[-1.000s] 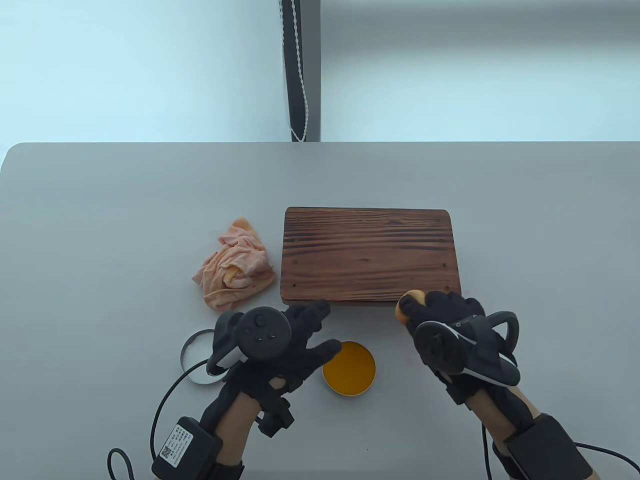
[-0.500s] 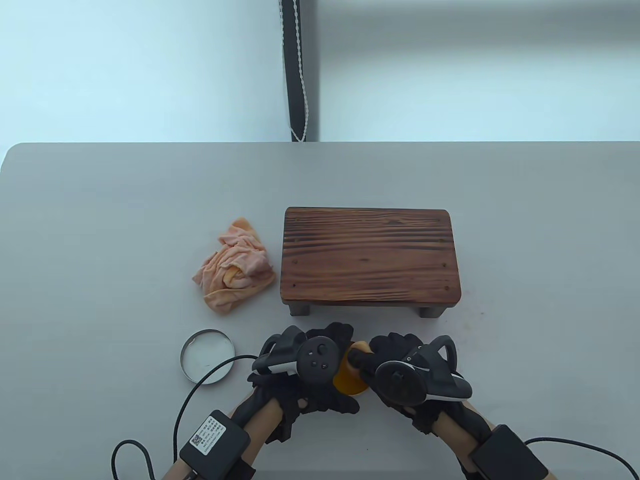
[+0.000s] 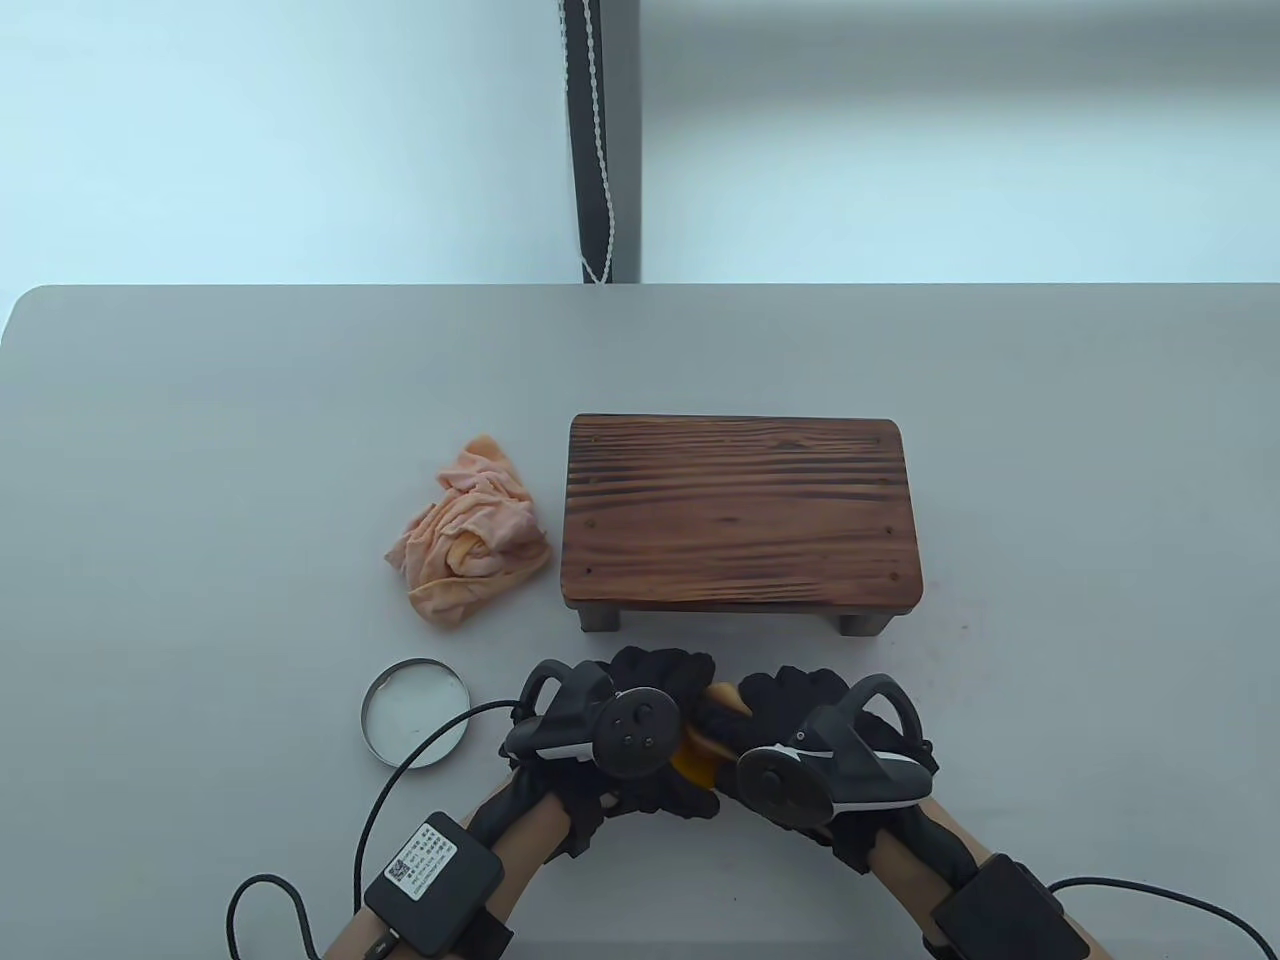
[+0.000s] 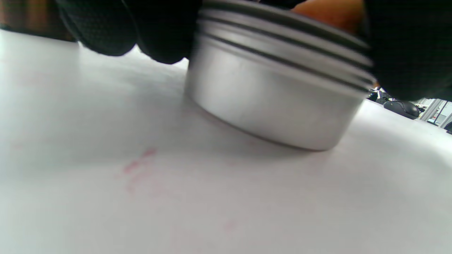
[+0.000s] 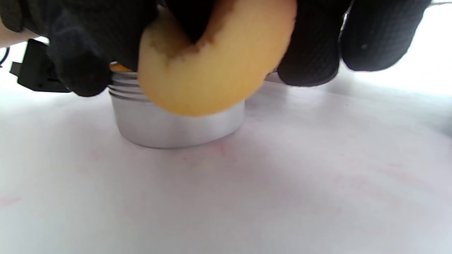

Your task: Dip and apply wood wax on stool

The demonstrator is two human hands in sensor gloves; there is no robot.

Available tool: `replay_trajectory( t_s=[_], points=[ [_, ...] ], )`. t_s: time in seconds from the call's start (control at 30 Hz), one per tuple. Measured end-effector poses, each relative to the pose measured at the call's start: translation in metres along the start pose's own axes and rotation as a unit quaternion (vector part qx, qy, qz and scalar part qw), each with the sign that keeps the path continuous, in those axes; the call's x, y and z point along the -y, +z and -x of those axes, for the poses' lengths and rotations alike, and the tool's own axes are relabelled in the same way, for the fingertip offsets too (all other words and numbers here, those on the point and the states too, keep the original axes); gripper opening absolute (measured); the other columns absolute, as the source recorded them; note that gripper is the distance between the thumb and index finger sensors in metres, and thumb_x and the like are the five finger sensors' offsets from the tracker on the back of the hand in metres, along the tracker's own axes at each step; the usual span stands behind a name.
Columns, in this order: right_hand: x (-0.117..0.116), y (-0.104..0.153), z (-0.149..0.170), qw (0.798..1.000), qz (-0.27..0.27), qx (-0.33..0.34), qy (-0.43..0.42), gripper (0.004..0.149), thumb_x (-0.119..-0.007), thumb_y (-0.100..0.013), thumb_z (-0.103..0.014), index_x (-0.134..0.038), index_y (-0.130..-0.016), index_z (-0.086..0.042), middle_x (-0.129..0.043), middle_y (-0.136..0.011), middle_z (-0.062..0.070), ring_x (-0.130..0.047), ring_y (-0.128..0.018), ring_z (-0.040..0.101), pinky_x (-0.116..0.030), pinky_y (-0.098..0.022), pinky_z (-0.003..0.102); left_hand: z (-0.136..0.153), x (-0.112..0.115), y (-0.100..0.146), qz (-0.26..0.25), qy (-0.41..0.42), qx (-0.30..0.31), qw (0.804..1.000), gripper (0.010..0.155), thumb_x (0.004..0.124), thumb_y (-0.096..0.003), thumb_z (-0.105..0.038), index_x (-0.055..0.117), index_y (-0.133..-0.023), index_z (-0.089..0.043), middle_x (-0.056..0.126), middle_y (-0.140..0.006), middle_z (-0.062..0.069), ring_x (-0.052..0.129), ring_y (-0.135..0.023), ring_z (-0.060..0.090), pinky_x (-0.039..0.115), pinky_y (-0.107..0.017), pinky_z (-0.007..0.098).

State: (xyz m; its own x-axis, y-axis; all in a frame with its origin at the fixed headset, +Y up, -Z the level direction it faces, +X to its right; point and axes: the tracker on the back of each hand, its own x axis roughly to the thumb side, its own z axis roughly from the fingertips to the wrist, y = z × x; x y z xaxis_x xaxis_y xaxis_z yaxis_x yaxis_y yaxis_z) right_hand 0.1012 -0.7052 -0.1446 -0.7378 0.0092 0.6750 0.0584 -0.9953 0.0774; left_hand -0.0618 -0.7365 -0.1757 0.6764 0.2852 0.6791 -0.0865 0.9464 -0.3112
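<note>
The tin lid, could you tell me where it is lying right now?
In the table view the lid lies flat on the table, just left of the left hand and nearer the person than the crumpled cloth.

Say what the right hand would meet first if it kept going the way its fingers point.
Probably the wax tin: the right hand, holding the yellow sponge, angles toward the tin's rim. Depth is unclear; the sponge may already touch it.
</note>
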Motion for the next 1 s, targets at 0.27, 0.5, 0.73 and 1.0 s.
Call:
replay_trajectory(
  t_s=[0.27, 0.5, 0.73, 1.0],
  points=[
    [-0.004, -0.006, -0.009, 0.999, 0.029, 0.005, 0.022, 0.039, -0.088, -0.05, -0.035, -0.113, -0.075, -0.018, -0.09, -0.08, 0.004, -0.101, -0.058, 0.036, -0.085, -0.047, 0.065, -0.001, -0.001, 0.001, -0.017, -0.012, 0.001, 1.0, 0.078, 0.088, -0.0543, -0.063, 0.064, -0.107, -0.011, 0.069, -0.112, 0.024, 0.075, -0.095, 0.049, 0.073, -0.064, 0.073],
    [0.003, -0.009, -0.011, 1.0, -0.001, 0.012, 0.005, 0.047, -0.085, -0.052, -0.033, -0.121, -0.068, -0.007, -0.088, -0.078, -0.003, -0.102, -0.051, 0.034, -0.087, -0.043, 0.064, -0.002, -0.003, 0.0, -0.011, -0.01, -0.016, 1.0, 0.076, 0.09, -0.0549, -0.061, 0.066, -0.107, -0.011, 0.071, -0.112, 0.023, 0.076, -0.095, 0.048, 0.073, -0.064, 0.075],
    [0.017, 0.006, -0.013, 0.998, 0.014, 0.041, -0.038, 0.045, -0.083, -0.055, -0.034, -0.104, -0.084, -0.009, -0.104, -0.062, 0.027, -0.103, -0.053, 0.036, -0.087, -0.045, 0.064, -0.002, -0.003, 0.0, 0.023, -0.021, -0.011, 0.999, 0.076, 0.087, -0.0559, -0.062, 0.061, -0.109, -0.013, 0.065, -0.116, 0.021, 0.07, -0.099, 0.05, 0.067, -0.066, 0.078],
    [0.043, 0.027, 0.005, 0.994, 0.075, 0.019, -0.073, 0.044, -0.084, -0.054, -0.03, -0.089, -0.093, -0.011, -0.098, -0.07, 0.029, -0.103, -0.053, 0.042, -0.086, -0.046, 0.067, -0.008, -0.006, 0.004, 0.033, -0.014, -0.011, 0.999, 0.103, 0.082, -0.0498, -0.069, 0.04, -0.116, -0.003, 0.048, -0.12, 0.032, 0.061, -0.101, 0.052, 0.062, -0.067, 0.08]
  ],
)
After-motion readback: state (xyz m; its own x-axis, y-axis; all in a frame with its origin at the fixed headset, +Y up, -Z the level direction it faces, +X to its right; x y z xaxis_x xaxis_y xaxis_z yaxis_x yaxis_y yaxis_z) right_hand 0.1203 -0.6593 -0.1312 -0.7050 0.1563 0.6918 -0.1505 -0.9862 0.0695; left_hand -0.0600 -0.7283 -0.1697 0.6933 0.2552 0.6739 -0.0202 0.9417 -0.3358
